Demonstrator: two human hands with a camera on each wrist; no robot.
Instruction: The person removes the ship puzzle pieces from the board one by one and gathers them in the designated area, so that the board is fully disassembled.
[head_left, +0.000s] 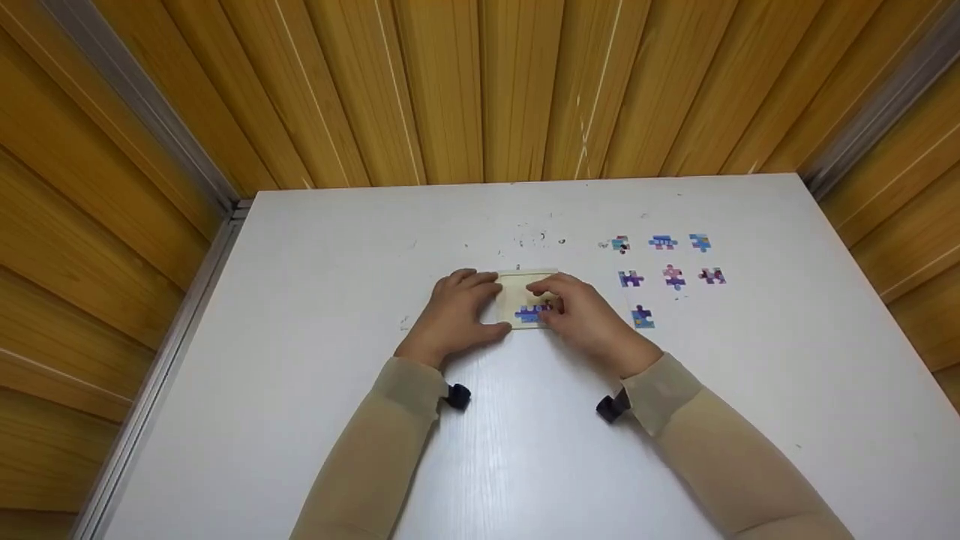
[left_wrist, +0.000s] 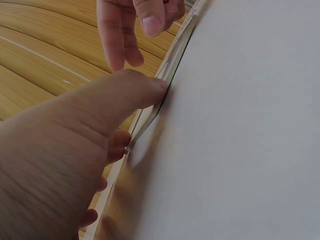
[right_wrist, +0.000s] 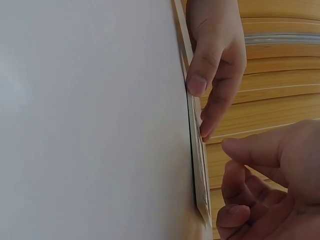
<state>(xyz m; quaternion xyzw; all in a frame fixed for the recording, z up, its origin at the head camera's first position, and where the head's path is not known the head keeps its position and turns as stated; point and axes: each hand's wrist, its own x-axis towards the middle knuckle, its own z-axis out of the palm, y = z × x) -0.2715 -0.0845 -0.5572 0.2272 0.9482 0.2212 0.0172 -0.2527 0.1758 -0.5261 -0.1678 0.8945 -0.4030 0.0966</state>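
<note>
A small pale puzzle tray (head_left: 513, 296) with raised edges lies on the table, with a few joined purple-and-blue jigsaw pieces (head_left: 528, 313) along its near side. My left hand (head_left: 459, 311) holds the tray at its left end, the thumb (left_wrist: 150, 90) against the near edge and the fingers at the far left. Over the tray's right part is my right hand (head_left: 589, 319). Its thumb (right_wrist: 250, 150) and forefinger are bent and apart, with no piece showing between them; the hand partly hides the joined pieces. In the right wrist view the other fingers curl loosely beside the tray.
Right of the tray, several loose jigsaw pieces lie spread in rows, among them a pink one (head_left: 673, 276) and a purple-and-blue one (head_left: 643, 316). The white table (head_left: 300, 315) ends at a wood-patterned wall (head_left: 450, 90). Dark specks mark the tabletop beyond the tray.
</note>
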